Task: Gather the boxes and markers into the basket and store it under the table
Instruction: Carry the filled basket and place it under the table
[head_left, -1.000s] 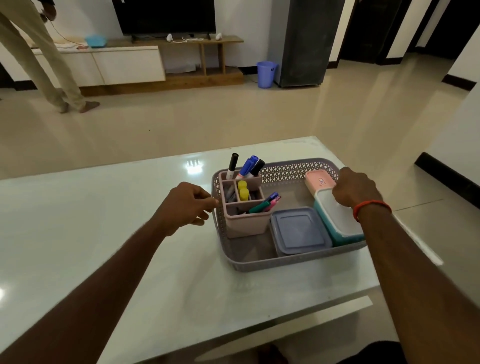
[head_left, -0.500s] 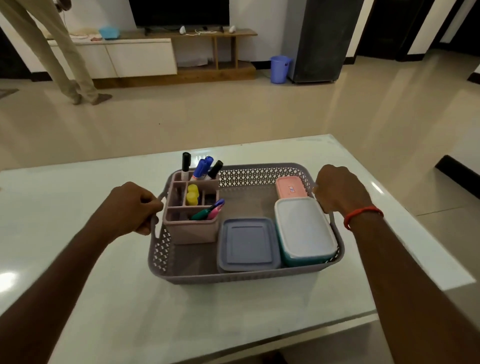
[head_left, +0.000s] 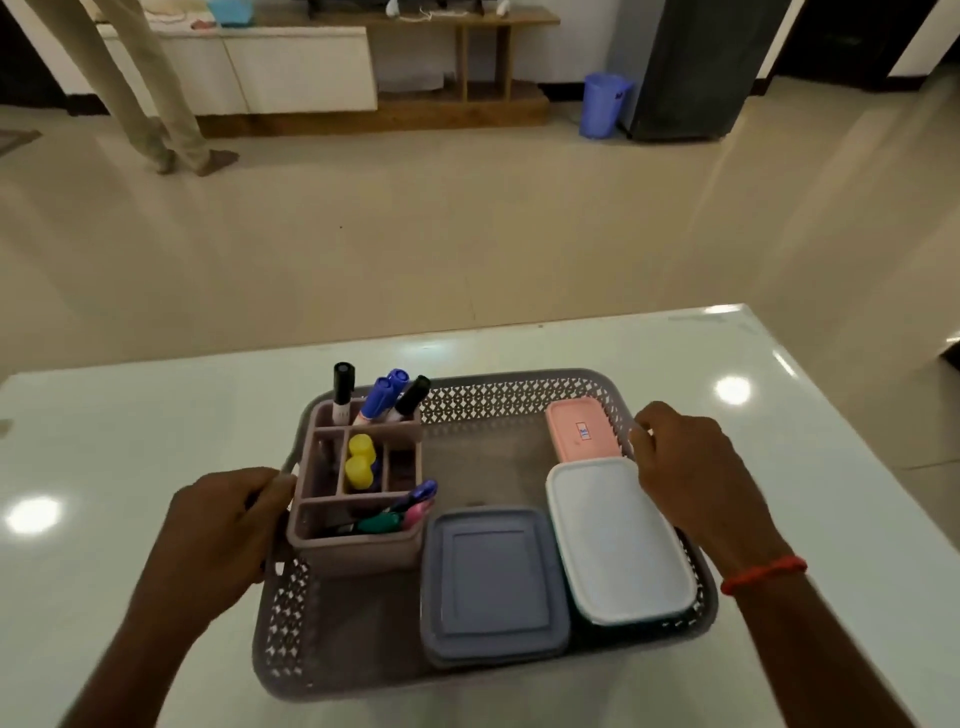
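**Glossy white worktop (head_left: 130, 441), basket (head_left: 519, 400) held at both ends**

Near the front edge, the grey basket carries the marker holder (head_left: 358, 545) and three lidded boxes (head_left: 493, 582). My left hand (head_left: 218, 530) curls round its left handle. My right hand (head_left: 691, 467) hooks over the right rim, both arms reaching forward.

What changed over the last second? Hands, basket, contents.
The left hand, which was only reaching the left rim of the basket, now grips it; the right hand keeps its hold on the right rim. The basket has turned square and come toward the near edge of the table. The marker holder, pink box, white-lidded box and grey-blue box sit in it as before.
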